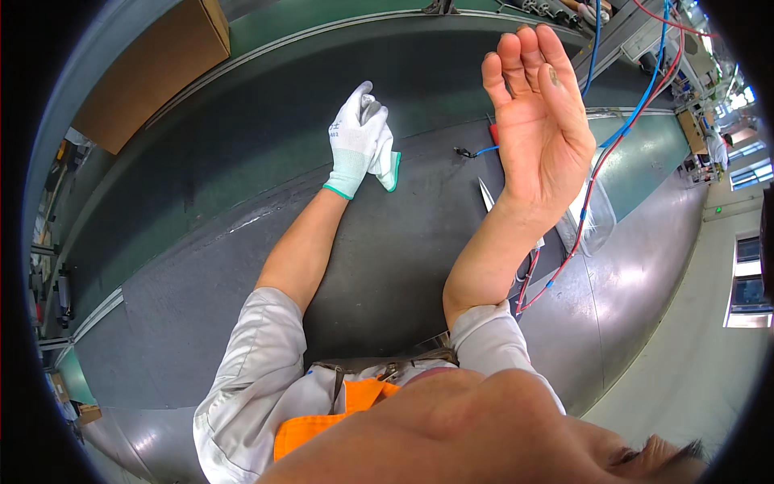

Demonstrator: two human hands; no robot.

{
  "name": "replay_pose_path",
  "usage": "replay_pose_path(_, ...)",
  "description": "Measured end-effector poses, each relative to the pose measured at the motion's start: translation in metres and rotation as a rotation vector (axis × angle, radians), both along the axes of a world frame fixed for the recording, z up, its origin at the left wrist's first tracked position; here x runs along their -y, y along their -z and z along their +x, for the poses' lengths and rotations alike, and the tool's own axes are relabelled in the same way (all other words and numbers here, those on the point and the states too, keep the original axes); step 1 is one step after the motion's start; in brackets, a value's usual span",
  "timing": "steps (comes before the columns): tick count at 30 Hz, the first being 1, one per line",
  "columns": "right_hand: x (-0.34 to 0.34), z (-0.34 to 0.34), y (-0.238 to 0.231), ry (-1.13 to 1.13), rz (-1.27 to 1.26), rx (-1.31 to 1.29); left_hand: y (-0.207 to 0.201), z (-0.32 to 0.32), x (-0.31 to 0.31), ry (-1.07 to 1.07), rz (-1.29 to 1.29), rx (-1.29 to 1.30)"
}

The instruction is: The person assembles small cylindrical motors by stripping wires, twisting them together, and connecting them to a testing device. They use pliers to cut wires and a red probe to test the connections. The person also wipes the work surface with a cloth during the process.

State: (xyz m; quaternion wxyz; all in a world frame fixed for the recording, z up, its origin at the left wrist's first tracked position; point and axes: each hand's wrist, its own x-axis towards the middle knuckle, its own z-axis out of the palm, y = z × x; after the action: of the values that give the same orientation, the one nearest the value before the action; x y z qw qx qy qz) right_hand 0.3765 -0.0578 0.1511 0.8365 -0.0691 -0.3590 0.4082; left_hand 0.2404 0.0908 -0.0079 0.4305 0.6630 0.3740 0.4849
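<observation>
My left hand [355,137] wears a white knit work glove with a pale green cuff. Its fingers are closed around a second white glove [393,171], whose green-edged cuff hangs out below on the right. My right hand [538,121] is bare and raised, palm toward me, with its fingers stretched out and the thumb lying across the front of the palm. Nothing is in it. The two hands are well apart above the dark mat. Behind the right wrist shows a pointed metal blade [485,194], its other end hidden by the forearm.
Red and blue hoses [595,181] hang down at the right, close by my right hand. Behind them is a clear plastic tray [601,219]. A short blue tube with a black end [466,152] lies on the dark mat [379,258]. A cardboard box [153,73] stands far left.
</observation>
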Motion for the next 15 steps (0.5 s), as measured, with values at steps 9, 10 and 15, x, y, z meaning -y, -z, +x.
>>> replay_pose_path(9,-0.008,-0.001,0.002,0.079,-0.035,0.028,0.012,0.001,-0.009,-0.015,0.034,-0.009)
replay_pose_path(10,-0.008,-0.002,0.002,0.106,-0.046,0.044,0.012,0.001,-0.008,-0.009,0.022,0.004)
replay_pose_path(15,-0.011,-0.014,0.003,0.219,-0.033,0.130,0.014,0.002,-0.009,-0.009,0.026,0.010)
